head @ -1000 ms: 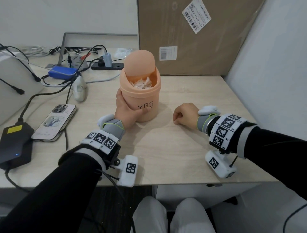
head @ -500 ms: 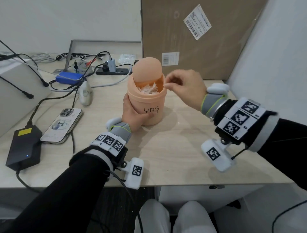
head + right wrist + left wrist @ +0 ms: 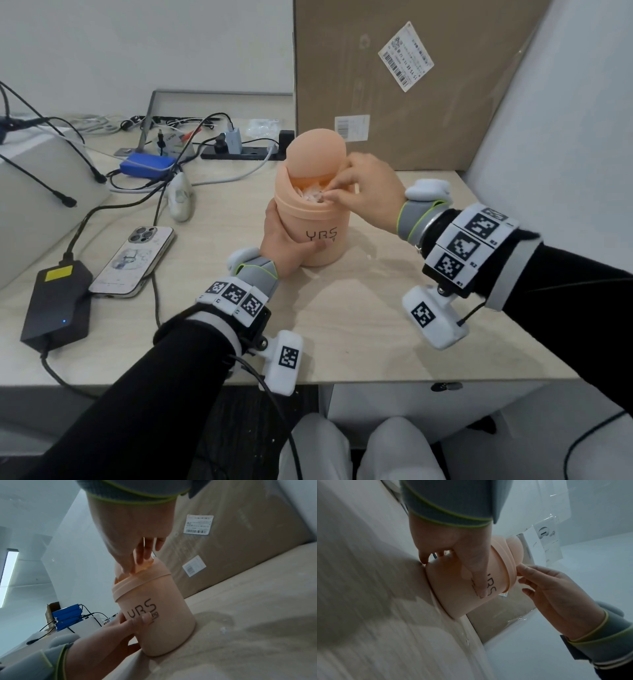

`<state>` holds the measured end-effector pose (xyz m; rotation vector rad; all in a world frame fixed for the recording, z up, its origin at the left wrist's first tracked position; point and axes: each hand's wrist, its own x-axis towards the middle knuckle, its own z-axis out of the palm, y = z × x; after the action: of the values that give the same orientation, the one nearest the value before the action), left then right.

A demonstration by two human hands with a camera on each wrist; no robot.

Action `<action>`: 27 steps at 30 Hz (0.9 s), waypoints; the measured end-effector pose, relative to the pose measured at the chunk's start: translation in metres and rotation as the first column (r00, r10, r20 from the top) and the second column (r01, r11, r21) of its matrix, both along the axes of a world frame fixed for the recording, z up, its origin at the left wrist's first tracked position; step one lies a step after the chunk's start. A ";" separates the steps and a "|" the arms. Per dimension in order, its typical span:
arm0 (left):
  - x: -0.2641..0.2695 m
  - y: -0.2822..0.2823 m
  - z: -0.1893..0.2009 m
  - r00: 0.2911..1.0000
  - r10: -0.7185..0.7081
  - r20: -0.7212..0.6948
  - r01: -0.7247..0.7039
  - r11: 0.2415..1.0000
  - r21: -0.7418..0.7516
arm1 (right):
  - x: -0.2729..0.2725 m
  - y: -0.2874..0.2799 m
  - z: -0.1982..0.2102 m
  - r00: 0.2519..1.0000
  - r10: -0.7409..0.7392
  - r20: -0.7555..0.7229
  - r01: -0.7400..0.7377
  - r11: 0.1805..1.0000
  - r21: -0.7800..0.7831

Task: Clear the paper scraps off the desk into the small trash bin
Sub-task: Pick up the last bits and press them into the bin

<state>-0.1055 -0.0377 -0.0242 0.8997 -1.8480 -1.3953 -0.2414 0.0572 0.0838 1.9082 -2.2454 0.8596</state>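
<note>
We're at the drop-off step: our left hand [image 3: 286, 240] wraps the trash bin [image 3: 317, 219], thumb across the front by the lettering, holding it upright on the desk [image 3: 359, 318] approx mid-depth, nearer the back edge than the front. Our right hand [image 3: 368, 192] is over the bin's opening w/ fingertips [image 3: 137, 563] pressed together at the rim under the tipped-up swing lid [image 3: 315, 150]; whether a scrap is pinched there we can't tell. White paper scraps [image 3: 313, 193] already fill the bin near the top. A few tiny bits [image 3: 223, 629] lie on the desk just beside the bin's base, right side. Judgement: task nearly done. Next calls for letting go inside the opening, then pinching up those specks w/o knocking the bin, left hand steadying.
</note>
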 end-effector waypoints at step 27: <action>-0.002 -0.008 -0.011 1.000 0.012 -0.014 -0.012 1.000 -0.028 | -0.046 0.028 -0.083 0.944 -0.330 0.003 0.307 0.879 0.364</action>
<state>-0.1072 -0.0459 -0.0352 0.8836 -1.8452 -1.3615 -0.2872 0.0853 0.0012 1.5619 -2.8112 0.4949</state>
